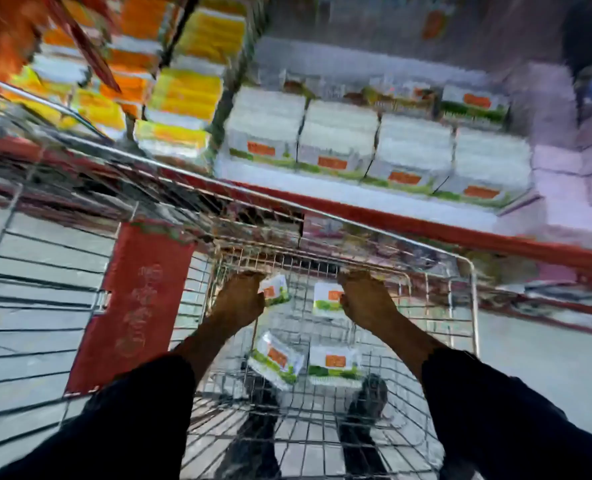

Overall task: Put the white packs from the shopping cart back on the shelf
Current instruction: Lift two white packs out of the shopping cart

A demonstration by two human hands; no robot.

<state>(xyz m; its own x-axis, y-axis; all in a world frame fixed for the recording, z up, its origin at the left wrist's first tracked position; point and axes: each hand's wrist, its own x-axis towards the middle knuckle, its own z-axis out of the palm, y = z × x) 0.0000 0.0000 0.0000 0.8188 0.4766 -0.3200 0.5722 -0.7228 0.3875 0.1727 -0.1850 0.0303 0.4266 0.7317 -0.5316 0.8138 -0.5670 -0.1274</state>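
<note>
- Nearest to me, two dark sleeves (142, 407) reach forward from the bottom of the view, and below them, through the wire floor, I can see the person's dark shoes (370, 396) on the tiled floor.
- The shopping cart (473, 306) is a wire basket, blurred by movement; a red panel (131, 303) with pale markings hangs at its left side.
- Two white packs lie on the cart floor between the arms: the tilted pack (276, 362) on the left and the flat pack (335, 363) just beside it on the right, both with orange labels and green edges.
- The left hand (240, 301) is curled around the left pack (274, 289), lifted off the cart floor.
- The right hand (365, 299) is curled around the right pack (327, 297), at about the same height; how tight either grip is I cannot tell through the blur.
- Beyond the cart's far rim runs the shelf (374, 199) with a red front edge, where a row of shelved white packs (336, 136) stands side by side.
- To the left of those, further along, are stacks of yellow and orange packs (190, 91).
</note>
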